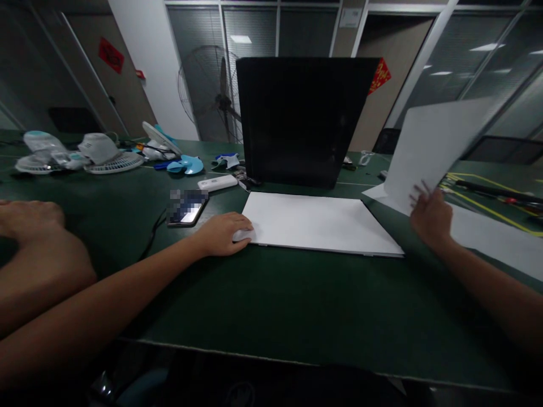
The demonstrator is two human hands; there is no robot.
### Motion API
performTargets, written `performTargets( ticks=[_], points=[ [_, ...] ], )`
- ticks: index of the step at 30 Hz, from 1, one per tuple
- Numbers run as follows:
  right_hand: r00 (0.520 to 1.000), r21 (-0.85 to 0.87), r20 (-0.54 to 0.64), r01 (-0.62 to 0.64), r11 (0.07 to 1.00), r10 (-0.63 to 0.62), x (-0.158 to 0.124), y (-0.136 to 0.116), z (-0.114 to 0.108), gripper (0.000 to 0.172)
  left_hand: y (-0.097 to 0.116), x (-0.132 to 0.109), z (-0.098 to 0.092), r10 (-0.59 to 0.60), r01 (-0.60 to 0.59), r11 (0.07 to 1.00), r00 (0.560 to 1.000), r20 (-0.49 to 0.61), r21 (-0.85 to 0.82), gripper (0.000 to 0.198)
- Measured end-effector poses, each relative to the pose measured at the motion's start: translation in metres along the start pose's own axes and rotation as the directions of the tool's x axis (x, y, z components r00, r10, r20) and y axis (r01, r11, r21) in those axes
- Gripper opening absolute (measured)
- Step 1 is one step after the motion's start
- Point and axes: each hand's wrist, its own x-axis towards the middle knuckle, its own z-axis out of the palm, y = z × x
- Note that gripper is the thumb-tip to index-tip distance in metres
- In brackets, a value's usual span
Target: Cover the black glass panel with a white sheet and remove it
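Observation:
A stack of white sheets (314, 220) lies on the green table in front of me. My left hand (227, 233) is closed at its near left corner, fingers on top and thumb at the edge, with a bit of white between them. Off to the right, my right hand (430, 217) is closed on a white sheet of paper (432, 141), raised and tilted above the table. The fingers of that hand are partly blurred. Beneath the raised sheet, more white sheets (494, 232) lie flat on the table.
A tall black panel (305, 121) stands behind the stack. Left of it are a phone (186, 208), a white oblong device (218, 183), blue fan blades (186, 165) and fan parts (112, 161). Another person's arm (40, 260) rests at far left. Yellow strips (492, 203) lie at right.

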Motion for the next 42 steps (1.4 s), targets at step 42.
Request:
performTargets(
  ticks=[42],
  points=[
    [0.44,0.401,0.153,0.791,0.462,-0.885,-0.117,-0.111,-0.03,0.036,0.007,-0.001,0.0,0.234,-0.246,0.969,0.952,-0.198,-0.037,0.023]
  ],
)
